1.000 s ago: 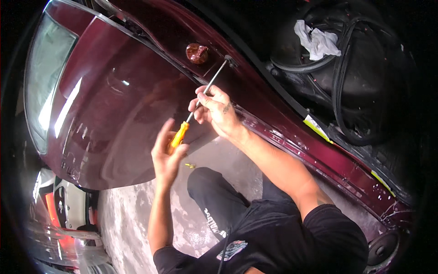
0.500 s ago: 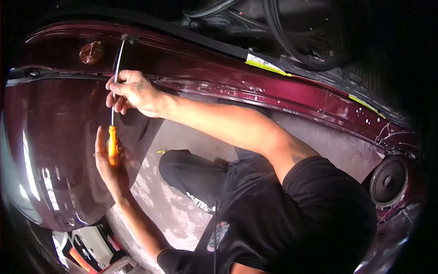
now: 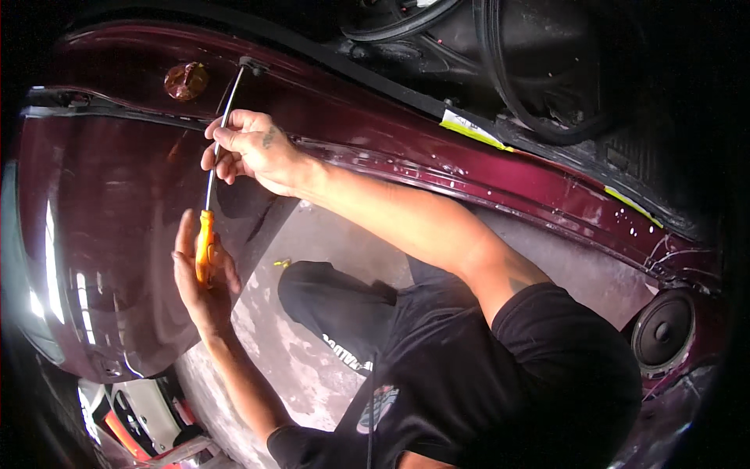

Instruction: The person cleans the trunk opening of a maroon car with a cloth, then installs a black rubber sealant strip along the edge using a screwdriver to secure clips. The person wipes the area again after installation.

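A long screwdriver with an orange handle (image 3: 205, 248) and a slim metal shaft (image 3: 210, 187) slants up toward a small dark fitting (image 3: 251, 66) on the maroon car body. Its tip meets that fitting. My left hand (image 3: 205, 293) is loosely around the handle, the forefinger stretched along it and the other fingers partly hidden. Higher up, my right hand (image 3: 254, 148) pinches the shaft between thumb and forefinger, its remaining fingers curled loosely below.
A maroon car panel (image 3: 117, 227) lies at the left, near a round reddish cap (image 3: 186, 81). Along the maroon sill (image 3: 437, 152) run yellow-edged strips (image 3: 476, 133). A round black speaker (image 3: 662, 328) sits at the right. Dark hoses (image 3: 500, 70) hang at the top.
The whole scene has shifted slightly to the right in view. My left hand's fingers have shifted around the handle. My right hand still pinches the shaft, and the tip stays at the fitting.
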`<action>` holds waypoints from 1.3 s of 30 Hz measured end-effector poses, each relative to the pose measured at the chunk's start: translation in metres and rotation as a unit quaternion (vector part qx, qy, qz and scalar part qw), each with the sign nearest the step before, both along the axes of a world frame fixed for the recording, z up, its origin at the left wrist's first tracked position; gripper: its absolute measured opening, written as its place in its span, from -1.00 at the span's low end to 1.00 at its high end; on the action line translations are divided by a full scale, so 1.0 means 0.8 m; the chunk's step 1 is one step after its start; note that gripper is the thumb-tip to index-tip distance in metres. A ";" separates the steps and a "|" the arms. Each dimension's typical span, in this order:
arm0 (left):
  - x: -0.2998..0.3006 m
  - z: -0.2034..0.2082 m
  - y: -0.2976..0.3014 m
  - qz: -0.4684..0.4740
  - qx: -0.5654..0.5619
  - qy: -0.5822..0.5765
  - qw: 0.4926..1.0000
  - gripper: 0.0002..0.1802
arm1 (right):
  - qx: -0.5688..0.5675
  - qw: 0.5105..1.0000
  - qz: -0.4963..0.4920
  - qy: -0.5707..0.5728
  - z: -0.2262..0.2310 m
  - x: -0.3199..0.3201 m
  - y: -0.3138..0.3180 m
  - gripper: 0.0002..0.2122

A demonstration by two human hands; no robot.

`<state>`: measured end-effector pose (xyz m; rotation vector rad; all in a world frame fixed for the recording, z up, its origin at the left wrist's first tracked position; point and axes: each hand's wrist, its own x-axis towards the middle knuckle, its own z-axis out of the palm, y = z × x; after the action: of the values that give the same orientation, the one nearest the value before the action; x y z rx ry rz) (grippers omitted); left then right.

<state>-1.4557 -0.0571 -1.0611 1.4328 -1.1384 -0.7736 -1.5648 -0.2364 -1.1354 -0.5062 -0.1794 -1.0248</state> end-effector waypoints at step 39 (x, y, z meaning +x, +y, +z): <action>0.004 0.005 -0.002 0.050 -0.139 -0.606 0.782 -0.58 | 0.012 1.000 0.013 -0.005 -0.001 -0.015 -0.005 -0.85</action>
<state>-1.4528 -0.0588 -1.0571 1.6951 -1.9781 0.5610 -1.5767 -0.2401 -1.1361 -0.4756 -0.1824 -1.0030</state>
